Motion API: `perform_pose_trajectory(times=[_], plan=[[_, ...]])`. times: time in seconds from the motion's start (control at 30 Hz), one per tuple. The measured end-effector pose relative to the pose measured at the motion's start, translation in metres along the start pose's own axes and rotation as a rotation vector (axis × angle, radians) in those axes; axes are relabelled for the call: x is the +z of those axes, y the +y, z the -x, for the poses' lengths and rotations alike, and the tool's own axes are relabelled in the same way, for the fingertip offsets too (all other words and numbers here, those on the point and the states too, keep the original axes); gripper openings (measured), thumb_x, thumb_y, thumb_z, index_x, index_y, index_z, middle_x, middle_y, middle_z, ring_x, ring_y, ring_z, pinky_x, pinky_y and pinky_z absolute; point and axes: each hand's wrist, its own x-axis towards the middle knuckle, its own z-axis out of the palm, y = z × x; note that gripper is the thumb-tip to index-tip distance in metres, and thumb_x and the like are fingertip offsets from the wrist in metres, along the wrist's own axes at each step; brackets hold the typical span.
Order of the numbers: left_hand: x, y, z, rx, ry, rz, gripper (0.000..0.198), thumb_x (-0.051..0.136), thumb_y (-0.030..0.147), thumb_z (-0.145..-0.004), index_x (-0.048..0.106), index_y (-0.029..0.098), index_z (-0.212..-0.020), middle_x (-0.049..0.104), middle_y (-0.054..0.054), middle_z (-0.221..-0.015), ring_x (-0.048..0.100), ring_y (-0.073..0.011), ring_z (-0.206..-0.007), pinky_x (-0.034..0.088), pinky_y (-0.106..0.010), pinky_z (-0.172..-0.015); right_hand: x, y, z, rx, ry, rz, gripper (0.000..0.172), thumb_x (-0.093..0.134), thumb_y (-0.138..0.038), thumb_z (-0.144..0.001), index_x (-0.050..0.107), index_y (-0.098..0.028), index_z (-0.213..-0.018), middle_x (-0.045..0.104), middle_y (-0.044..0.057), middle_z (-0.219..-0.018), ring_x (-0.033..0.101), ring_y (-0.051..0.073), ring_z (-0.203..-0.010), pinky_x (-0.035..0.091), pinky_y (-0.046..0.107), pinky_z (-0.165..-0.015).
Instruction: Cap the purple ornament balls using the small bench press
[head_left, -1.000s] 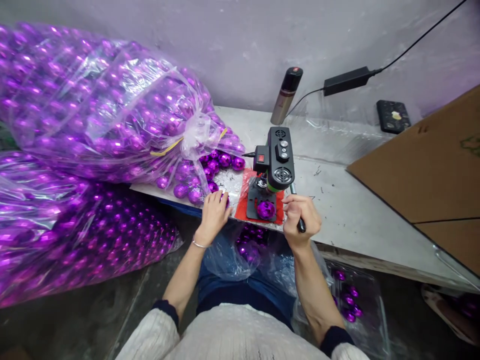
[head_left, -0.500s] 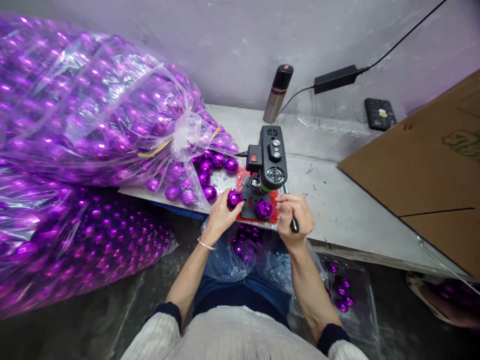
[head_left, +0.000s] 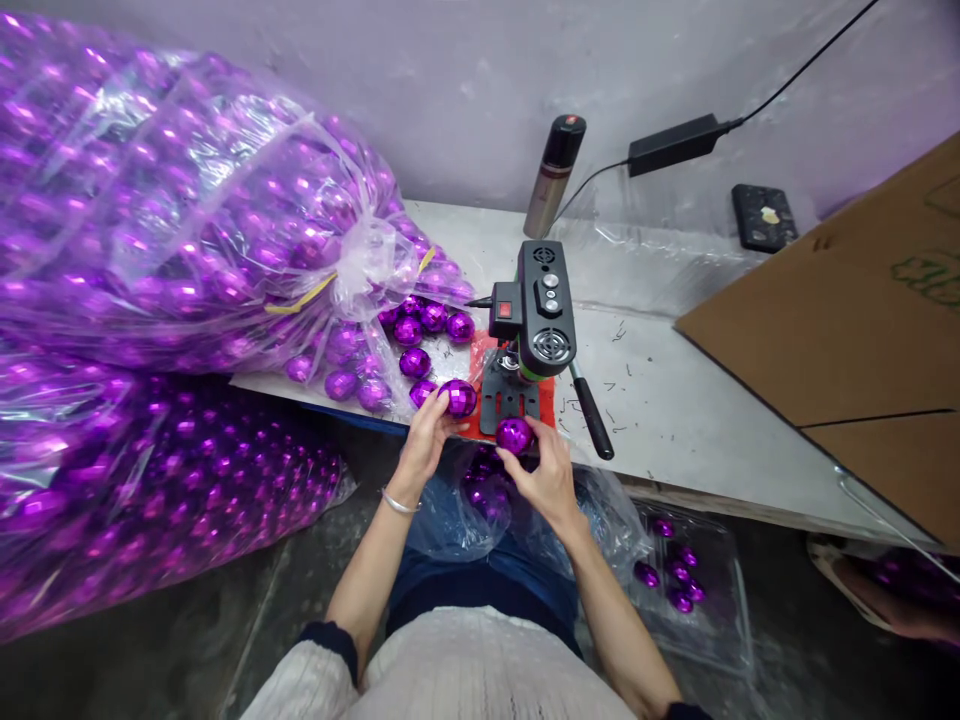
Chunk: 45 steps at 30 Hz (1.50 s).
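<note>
1. The left hand [head_left: 426,438] is closed around a faceted ball [head_left: 457,397], which is gripped by the fingertips just left of the bench press [head_left: 544,312], at the left edge of its base plate [head_left: 510,395].
2. The right hand [head_left: 549,478] is curled around a second ball [head_left: 514,435], which is pinched between thumb and fingers directly in front of the bench press, at the front edge of the base plate.
3. The lever handle [head_left: 592,420] is left untouched, slanting out to the right front of the bench press.
4. Loose purple balls [head_left: 420,335] are scattered just left of the bench press, against a large tied bag [head_left: 172,220] of the same balls.
5. A spray can [head_left: 553,175] is stood behind the bench press, and a cardboard sheet [head_left: 840,300] is leaned well to its right.
6. A clear bag [head_left: 480,500] holding more balls is seen below the bench press, in the person's lap.
</note>
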Motion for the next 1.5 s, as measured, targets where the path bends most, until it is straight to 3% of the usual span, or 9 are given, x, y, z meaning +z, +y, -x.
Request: perform_pose_trajectory(times=[0.13, 0.27, 0.43, 0.6, 0.77, 0.9, 1.03, 1.17, 1.5], plan=[[0.006, 0.002, 0.003, -0.216, -0.062, 0.193, 0.031, 0.071, 0.043, -0.089, 0.072, 0.014, -0.097, 0.078, -0.008, -0.089, 0.077, -0.0201, -0.077, 0.060, -0.023, -0.063, -0.004, -0.001, 0.036, -0.184, -0.102, 0.063, 0.058, 0.064, -0.044, -0.094, 0.048, -0.018, -0.143, 0.070, 0.017, -0.122, 0.068, 0.030, -0.114, 0.057, 0.047, -0.093], [0.012, 0.000, 0.005, -0.279, -0.108, 0.245, 0.026, 0.072, 0.033, -0.086, 0.071, 0.016, -0.106, 0.077, -0.006, -0.091, 0.075, -0.0183, -0.078, 0.061, -0.026, -0.068, -0.016, 0.003, 0.048, -0.214, -0.167, 0.084, 0.067, 0.063, -0.045, -0.095, 0.039, -0.021, -0.152, 0.065, 0.019, -0.134, 0.065, 0.032, -0.123, 0.058, 0.049, -0.094], [0.019, -0.010, 0.005, -0.147, -0.153, -0.049, 0.051, 0.078, 0.034, -0.079, 0.064, 0.023, -0.127, 0.074, -0.003, -0.110, 0.069, -0.0136, -0.077, 0.055, -0.022, -0.063, -0.024, -0.010, 0.011, -0.191, 0.075, 0.011, 0.063, 0.063, -0.028, -0.096, 0.038, -0.026, -0.154, 0.068, 0.015, -0.130, 0.067, 0.026, -0.120, 0.060, 0.045, -0.099], [0.018, -0.015, 0.012, 0.022, -0.284, -0.340, 0.050, 0.071, 0.055, -0.084, 0.068, 0.020, -0.119, 0.075, -0.008, -0.108, 0.072, -0.0237, -0.096, 0.060, -0.035, -0.083, -0.010, -0.031, -0.019, -0.309, 0.120, -0.012, 0.055, 0.070, -0.028, -0.091, 0.053, -0.030, -0.144, 0.068, 0.013, -0.129, 0.068, 0.027, -0.117, 0.062, 0.045, -0.097], [0.016, -0.016, 0.016, 0.232, -0.354, -0.467, 0.071, 0.074, 0.060, -0.082, 0.059, 0.022, -0.140, 0.064, -0.013, -0.141, 0.063, -0.0308, -0.129, 0.054, -0.043, -0.107, 0.006, -0.037, -0.016, -0.021, 0.237, -0.185, 0.049, 0.067, -0.033, -0.093, 0.055, -0.023, -0.140, 0.071, 0.014, -0.121, 0.071, 0.026, -0.112, 0.065, 0.042, -0.092], [0.017, -0.021, 0.003, 0.266, -0.284, -0.497, 0.078, 0.084, 0.058, -0.072, 0.062, 0.020, -0.136, 0.065, -0.014, -0.139, 0.064, -0.0318, -0.128, 0.051, -0.046, -0.111, 0.005, -0.033, -0.015, 0.175, 0.129, -0.354, 0.041, 0.060, -0.038, -0.097, 0.060, -0.021, -0.135, 0.072, 0.014, -0.123, 0.075, 0.020, -0.100, 0.066, 0.035, -0.086], [0.020, -0.022, -0.013, 0.118, -0.145, -0.319, 0.068, 0.085, 0.058, -0.068, 0.070, 0.017, -0.120, 0.075, -0.011, -0.120, 0.071, -0.0275, -0.110, 0.058, -0.042, -0.099, -0.002, -0.028, -0.016, 0.181, 0.032, -0.432, 0.032, 0.054, -0.035, -0.100, 0.068, -0.022, -0.125, 0.074, 0.012, -0.124, 0.075, 0.018, -0.103, 0.062, 0.036, -0.097], [0.029, -0.022, -0.022, 0.037, -0.068, -0.236, 0.059, 0.078, 0.063, -0.074, 0.075, 0.015, -0.108, 0.077, -0.011, -0.111, 0.072, -0.0254, -0.103, 0.060, -0.038, -0.089, -0.009, -0.023, -0.011, 0.174, 0.055, -0.400, 0.024, 0.056, -0.033, -0.098, 0.073, -0.022, -0.112, 0.079, 0.009, -0.110, 0.075, 0.020, -0.104, 0.063, 0.037, -0.094], [0.035, -0.033, -0.036, 0.352, -0.028, -0.733, 0.045, 0.080, 0.051, -0.079, 0.075, 0.018, -0.110, 0.077, -0.006, -0.101, 0.069, -0.0257, -0.104, 0.052, -0.039, -0.100, -0.028, -0.014, 0.022, 0.177, 0.021, -0.290, 0.022, 0.054, -0.028, -0.099, 0.075, -0.021, -0.104, 0.080, 0.007, -0.097, 0.078, 0.019, -0.090, 0.064, 0.032, -0.083]])
